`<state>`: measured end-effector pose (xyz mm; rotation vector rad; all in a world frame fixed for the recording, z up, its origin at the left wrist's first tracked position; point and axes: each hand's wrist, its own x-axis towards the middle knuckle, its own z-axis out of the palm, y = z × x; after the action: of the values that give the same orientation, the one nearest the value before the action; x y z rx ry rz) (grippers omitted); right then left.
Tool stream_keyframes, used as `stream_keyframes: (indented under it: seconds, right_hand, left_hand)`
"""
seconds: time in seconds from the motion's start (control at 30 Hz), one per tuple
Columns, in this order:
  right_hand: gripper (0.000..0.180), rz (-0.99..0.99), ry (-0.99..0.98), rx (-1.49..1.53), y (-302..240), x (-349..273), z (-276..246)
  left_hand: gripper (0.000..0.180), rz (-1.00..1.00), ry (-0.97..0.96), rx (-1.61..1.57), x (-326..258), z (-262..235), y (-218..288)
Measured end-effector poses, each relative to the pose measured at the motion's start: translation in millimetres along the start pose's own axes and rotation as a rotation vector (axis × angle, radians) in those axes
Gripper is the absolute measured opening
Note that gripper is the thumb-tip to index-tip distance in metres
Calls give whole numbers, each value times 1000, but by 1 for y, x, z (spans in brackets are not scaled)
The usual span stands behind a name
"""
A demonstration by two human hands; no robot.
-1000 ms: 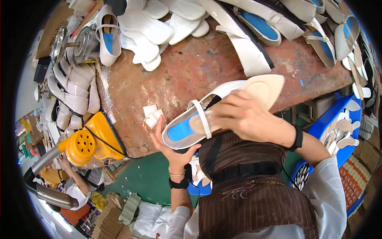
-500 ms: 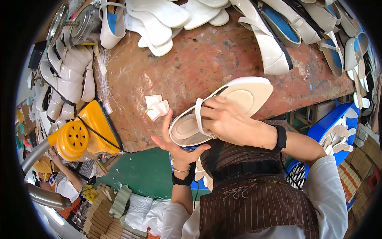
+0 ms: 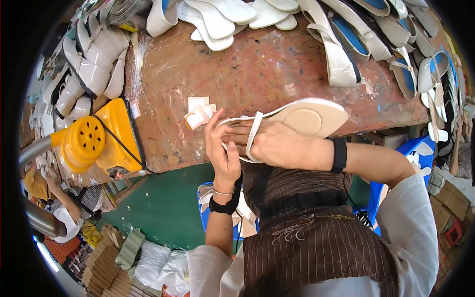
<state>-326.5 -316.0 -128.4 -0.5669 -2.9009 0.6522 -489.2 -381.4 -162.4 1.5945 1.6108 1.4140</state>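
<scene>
Above the near edge of the bench point(image 3: 168, 74), the white shoe point(image 3: 275, 111) lies tilted between both hands, its heel toward the left. The blue heel lining, exposed a second ago, is out of sight; the beige insole point(image 3: 307, 121) has likely reached the heel. The right hand point(image 3: 282, 146) has pushed farther through the strap point(image 3: 254, 130), its fingers point(image 3: 240, 134) nearly straight inside; with the thumb hidden, I cannot tell whether they pinch anything. The left hand point(image 3: 221, 153) has closed in, partly curled around the heel, holding the shoe. Small card pieces point(image 3: 198, 113) lie just beyond.
</scene>
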Motion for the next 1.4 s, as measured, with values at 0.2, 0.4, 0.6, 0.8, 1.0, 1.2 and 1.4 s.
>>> stream_keyframes:
  seconds: [0.2,0.4,0.6,0.8,1.0,1.2,1.4]
  right_hand:
    - [33,164,-37,-193,-11,-36,-25]
    - [32,362,541,-89,11,-46,-44]
    - [38,603,680,314,40,-4,-74]
    - [24,310,362,51,-32,-67,-76]
    - [29,393,357,-106,-16,-51,-37]
    - [35,508,251,-13,14,-31,-20]
    - [27,537,272,-144,33,-15,-32]
  left_hand:
    - [27,19,34,94,0,-1,10]
    - [54,-49,-43,251,-42,-3,58]
    - [47,-52,-363,512,-55,33,104]
    - [46,-90,-424,589,-44,56,112]
    - [50,-50,-496,671,-41,59,116]
    - [48,-80,-492,660,-36,57,110]
    - [45,-35,-443,617,-31,59,117]
